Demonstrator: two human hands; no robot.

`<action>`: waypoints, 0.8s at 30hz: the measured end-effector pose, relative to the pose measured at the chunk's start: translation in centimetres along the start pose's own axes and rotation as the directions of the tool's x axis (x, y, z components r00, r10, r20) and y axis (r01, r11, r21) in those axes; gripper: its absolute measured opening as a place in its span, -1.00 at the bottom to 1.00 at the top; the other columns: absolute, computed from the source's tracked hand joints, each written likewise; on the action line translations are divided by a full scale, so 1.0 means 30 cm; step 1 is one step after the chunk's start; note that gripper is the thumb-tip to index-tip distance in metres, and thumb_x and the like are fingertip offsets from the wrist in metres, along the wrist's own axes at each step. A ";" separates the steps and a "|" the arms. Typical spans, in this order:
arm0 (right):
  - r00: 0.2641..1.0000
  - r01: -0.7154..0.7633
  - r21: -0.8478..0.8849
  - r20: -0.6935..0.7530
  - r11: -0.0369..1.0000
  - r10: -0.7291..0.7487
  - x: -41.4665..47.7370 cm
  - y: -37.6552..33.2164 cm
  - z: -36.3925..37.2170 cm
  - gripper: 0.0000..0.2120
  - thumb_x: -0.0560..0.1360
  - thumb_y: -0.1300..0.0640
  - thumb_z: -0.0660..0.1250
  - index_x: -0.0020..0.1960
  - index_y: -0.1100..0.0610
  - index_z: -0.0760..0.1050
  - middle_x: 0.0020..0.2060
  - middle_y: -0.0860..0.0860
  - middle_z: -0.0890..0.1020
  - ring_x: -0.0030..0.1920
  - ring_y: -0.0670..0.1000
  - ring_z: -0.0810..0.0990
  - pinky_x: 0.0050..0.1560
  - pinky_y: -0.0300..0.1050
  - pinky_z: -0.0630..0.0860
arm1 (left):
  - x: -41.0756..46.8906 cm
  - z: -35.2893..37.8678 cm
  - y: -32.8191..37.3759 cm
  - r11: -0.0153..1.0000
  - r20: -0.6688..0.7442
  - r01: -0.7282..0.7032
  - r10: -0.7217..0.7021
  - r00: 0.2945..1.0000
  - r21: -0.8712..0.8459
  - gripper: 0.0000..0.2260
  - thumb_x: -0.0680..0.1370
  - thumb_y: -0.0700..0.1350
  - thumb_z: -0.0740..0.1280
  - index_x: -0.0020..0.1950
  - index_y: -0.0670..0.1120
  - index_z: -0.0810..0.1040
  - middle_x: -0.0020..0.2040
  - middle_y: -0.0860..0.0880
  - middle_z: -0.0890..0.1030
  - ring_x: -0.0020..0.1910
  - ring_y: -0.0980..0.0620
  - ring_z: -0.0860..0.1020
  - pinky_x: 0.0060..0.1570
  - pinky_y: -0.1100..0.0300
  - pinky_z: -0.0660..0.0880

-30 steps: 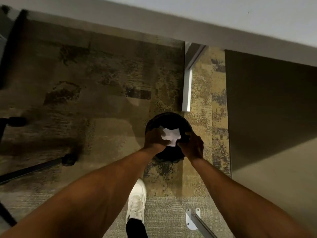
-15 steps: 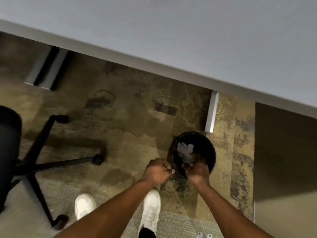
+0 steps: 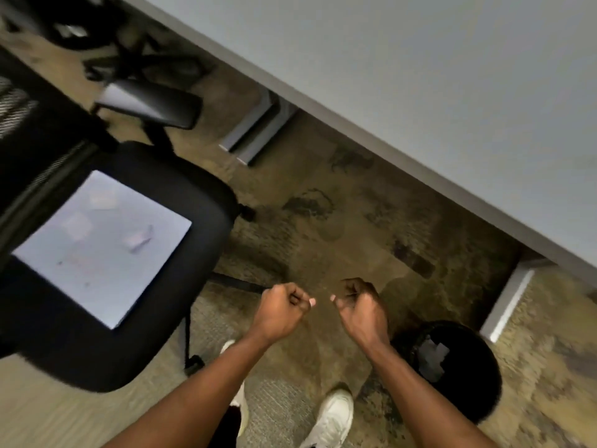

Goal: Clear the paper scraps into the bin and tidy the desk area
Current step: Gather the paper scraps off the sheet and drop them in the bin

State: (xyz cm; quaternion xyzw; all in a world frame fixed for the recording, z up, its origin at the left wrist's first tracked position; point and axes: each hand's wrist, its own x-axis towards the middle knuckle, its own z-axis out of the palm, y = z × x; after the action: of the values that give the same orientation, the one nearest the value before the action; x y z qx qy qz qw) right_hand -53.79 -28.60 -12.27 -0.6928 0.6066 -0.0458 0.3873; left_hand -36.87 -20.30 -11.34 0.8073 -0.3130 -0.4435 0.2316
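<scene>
Scraps (image 3: 432, 357) of pale paper lay inside the round black bin (image 3: 478, 379), which stood on the carpet (image 3: 323, 221) just beside a grey leg of the counter (image 3: 420, 76), at the person's right. Both hands hung above the carpet, well apart from the bin's mouth. The left hand (image 3: 284, 307) was curled into a loose fist, thumb pressed against the fingers; the right hand (image 3: 360, 305) was curled the same way. No paper showed in either, though a small shred pinched inside a fist could not be ruled out, since the frame was blurred.

To the left stood a black office chair (image 3: 206, 221), and on its seat rested a white board (image 3: 103, 247) carrying what looked like a few more small pale scraps (image 3: 137, 242); blur made their number uncertain. That board seemed the likely next source of paper, so the clearing was judged only partly done.

Several things could go wrong from there. The chair had castors, so a push on the board might roll the seat away and tip the board off its edge, scattering the pieces over the patterned carpet, where pale bits would be hard to spot. Light scraps could also slip from a loose pinch or drift on the way across to the bin. The person's white shoe (image 3: 332, 418) stood near the bin, and a careless step could knock it over and spill what was already collected.
</scene>
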 end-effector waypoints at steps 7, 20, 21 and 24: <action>0.954 0.278 0.018 0.109 0.960 -0.278 0.015 -0.432 0.162 -0.66 0.47 0.06 0.56 0.21 0.04 0.61 0.02 -0.02 0.64 -0.08 -0.08 0.63 -0.10 -0.41 0.50 | -0.011 -0.457 -0.086 0.999 -0.166 -0.019 0.010 0.986 -0.050 -0.90 0.54 0.01 0.57 -0.09 0.00 0.74 -0.19 0.08 0.77 -0.20 0.21 0.71 -0.12 0.27 0.61; 0.759 0.639 -0.132 0.268 0.758 -0.593 0.009 -0.971 0.576 -0.44 0.51 -0.11 0.47 0.45 -0.01 0.44 0.30 0.02 0.49 0.28 0.05 0.49 0.17 0.04 0.61 | 0.098 -1.152 -0.434 0.929 -0.475 0.005 0.184 0.860 0.370 -0.69 0.56 -0.07 0.54 0.28 0.01 0.60 0.30 -0.02 0.61 0.25 -0.04 0.60 0.14 0.01 0.60; 0.747 0.654 -0.144 0.280 0.743 -0.603 0.016 -1.001 0.601 -0.43 0.52 -0.11 0.46 0.48 -0.01 0.42 0.34 0.03 0.47 0.33 0.06 0.46 0.21 0.06 0.61 | 0.119 -1.197 -0.461 0.909 -0.439 0.018 0.184 0.880 0.417 -0.59 0.55 -0.08 0.54 0.37 0.01 0.55 0.41 -0.03 0.53 0.39 -0.07 0.52 0.21 -0.03 0.57; 0.726 0.680 -0.198 0.320 0.706 -0.609 0.039 -1.082 0.679 -0.39 0.55 -0.10 0.44 0.54 -0.02 0.37 0.47 0.08 0.39 0.45 0.12 0.38 0.24 0.14 0.60 | 0.186 -1.335 -0.551 0.829 -0.271 0.032 0.146 0.951 0.559 -0.21 0.50 -0.12 0.59 0.65 0.04 0.28 0.72 -0.02 0.13 0.70 -0.08 0.13 0.41 -0.13 0.51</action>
State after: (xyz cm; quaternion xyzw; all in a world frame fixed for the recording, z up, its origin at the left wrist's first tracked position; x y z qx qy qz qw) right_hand -16.49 -20.99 -7.71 -0.9126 0.2742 -0.0052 0.3033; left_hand 4.88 -8.90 -5.29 0.8878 -0.4134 -0.1970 0.0447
